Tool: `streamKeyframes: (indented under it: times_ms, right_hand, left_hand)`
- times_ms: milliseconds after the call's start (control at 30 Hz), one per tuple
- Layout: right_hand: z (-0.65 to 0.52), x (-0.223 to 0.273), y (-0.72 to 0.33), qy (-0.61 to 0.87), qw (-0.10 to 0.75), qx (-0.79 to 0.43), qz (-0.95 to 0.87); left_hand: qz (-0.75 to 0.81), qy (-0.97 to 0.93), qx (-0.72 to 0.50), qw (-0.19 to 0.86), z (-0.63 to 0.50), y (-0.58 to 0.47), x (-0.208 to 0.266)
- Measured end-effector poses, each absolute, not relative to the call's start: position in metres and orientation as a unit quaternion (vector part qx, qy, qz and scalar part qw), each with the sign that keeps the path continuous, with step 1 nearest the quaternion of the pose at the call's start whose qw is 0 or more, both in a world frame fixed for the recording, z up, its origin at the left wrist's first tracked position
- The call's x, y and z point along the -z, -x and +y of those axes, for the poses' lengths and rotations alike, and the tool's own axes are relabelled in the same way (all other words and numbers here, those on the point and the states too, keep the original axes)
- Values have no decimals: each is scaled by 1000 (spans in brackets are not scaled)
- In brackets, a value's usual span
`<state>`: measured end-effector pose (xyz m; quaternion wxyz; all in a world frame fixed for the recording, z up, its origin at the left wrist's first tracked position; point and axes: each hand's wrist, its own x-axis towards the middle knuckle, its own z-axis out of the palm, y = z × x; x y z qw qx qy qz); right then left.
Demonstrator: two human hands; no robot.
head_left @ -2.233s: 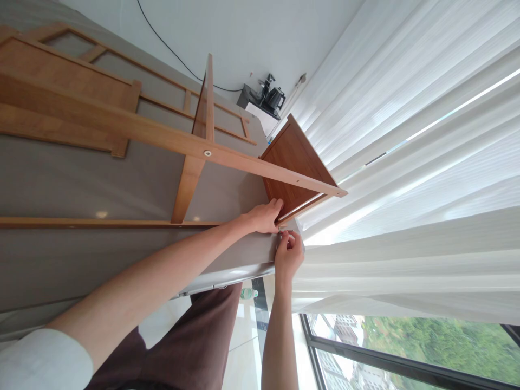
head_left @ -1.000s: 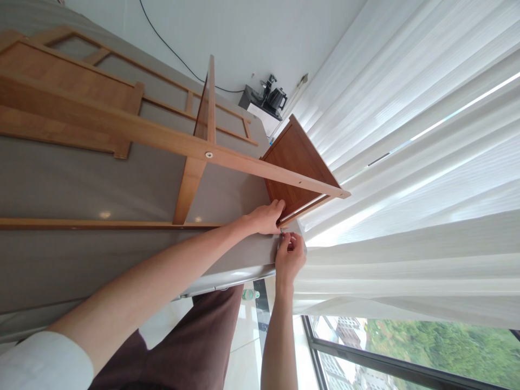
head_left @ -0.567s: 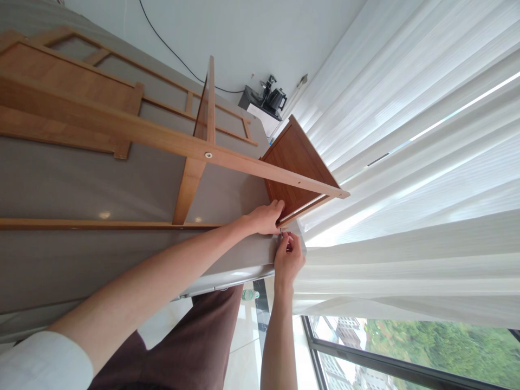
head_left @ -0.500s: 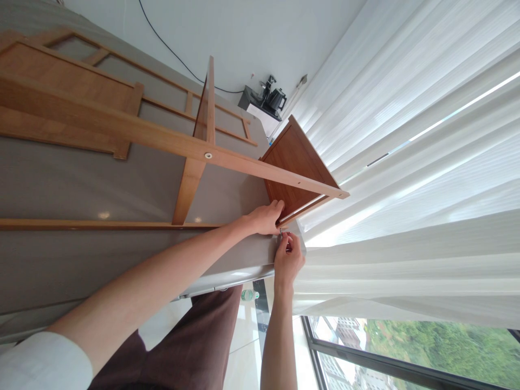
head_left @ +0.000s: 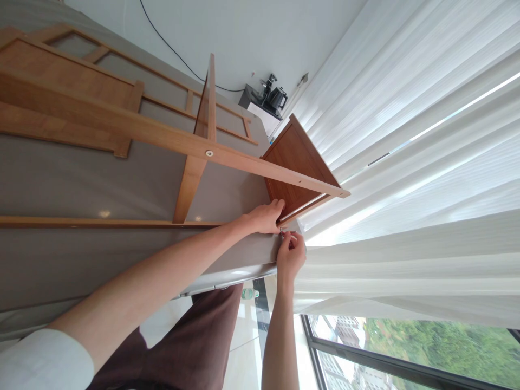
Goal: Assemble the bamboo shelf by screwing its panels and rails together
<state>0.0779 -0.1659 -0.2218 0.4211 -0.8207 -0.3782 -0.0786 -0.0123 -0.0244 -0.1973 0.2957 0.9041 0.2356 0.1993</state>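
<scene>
In the head view, the left hand point(head_left: 266, 215) is covering the end of the lower rail point(head_left: 122, 222), so the joint where that rail is meeting the end panel point(head_left: 301, 149) is staying mostly out of sight. Its fingers are curling against the panel's face at the near corner; how tightly they are closing, and whether on panel or rail, I cannot tell. The right hand point(head_left: 291, 250) is pinching a thin metal piece point(head_left: 280, 231) narrowly between thumb and fingertips just below that corner; only the tip is showing, too small to identify. The upper rail point(head_left: 252, 164) is crossing in front of the end panel and hiding a strip of it, while both rails are running out of the picture at the left edge.

The upper rail's long axis is slanting down to the right, its free end pointing at the curtain point(head_left: 385, 216); the lower rail is lying nearly level across the grey surface point(head_left: 154, 187). The end panel is standing tilted between the rails' right ends, and a middle panel point(head_left: 188, 187) is joining them farther left. The metal piece's visible tip is pointing up toward the panel's near corner.
</scene>
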Motion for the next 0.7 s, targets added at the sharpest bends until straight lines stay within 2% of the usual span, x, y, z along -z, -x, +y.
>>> streamKeyframes:
  times_ms: [333,700]
  right_hand:
    - [-162,212,-93,828,449,-31,-335]
    - [-163,212,-89,830,451,-29,-326]
  left_hand:
    - [235,-905,-202,292,-25,13,195]
    - [239,-905,-194,293,-25,14,194]
